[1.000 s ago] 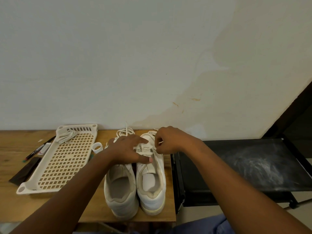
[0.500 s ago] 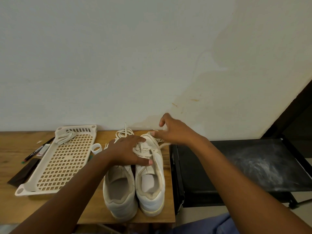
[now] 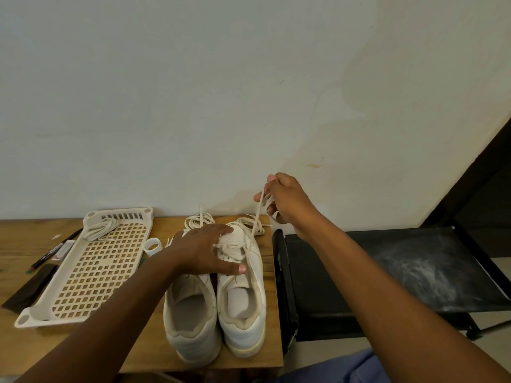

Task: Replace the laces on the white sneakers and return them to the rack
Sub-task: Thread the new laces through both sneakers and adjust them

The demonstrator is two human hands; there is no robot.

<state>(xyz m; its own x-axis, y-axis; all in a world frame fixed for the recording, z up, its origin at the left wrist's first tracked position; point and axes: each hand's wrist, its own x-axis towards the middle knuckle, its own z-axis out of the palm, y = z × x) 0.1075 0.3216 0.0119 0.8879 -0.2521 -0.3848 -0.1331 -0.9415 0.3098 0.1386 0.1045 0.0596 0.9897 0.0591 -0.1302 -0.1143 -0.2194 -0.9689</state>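
Observation:
Two white sneakers stand side by side on the wooden table [image 3: 33,346], heels toward me: the left sneaker [image 3: 190,322] and the right sneaker [image 3: 243,308]. My left hand [image 3: 206,251] lies flat across both shoes near the tongues, fingers spread and pressing down. My right hand [image 3: 282,200] is raised above and to the right of the right shoe and pinches a white lace [image 3: 255,217] that runs taut down to the shoe's eyelets. Loose lace loops [image 3: 197,219] lie beyond the toes.
A cream perforated plastic rack [image 3: 91,275] lies at the left with a bundled lace [image 3: 101,226] in its far corner. A white tape ring [image 3: 153,246], pens [image 3: 54,252] and a dark strip [image 3: 29,290] lie around it. A black folding stand [image 3: 387,272] stands at the right.
My right hand has risen up and to the right from the shoe's eyelets, drawing the lace out taut. My left hand has stayed pressed on the sneakers.

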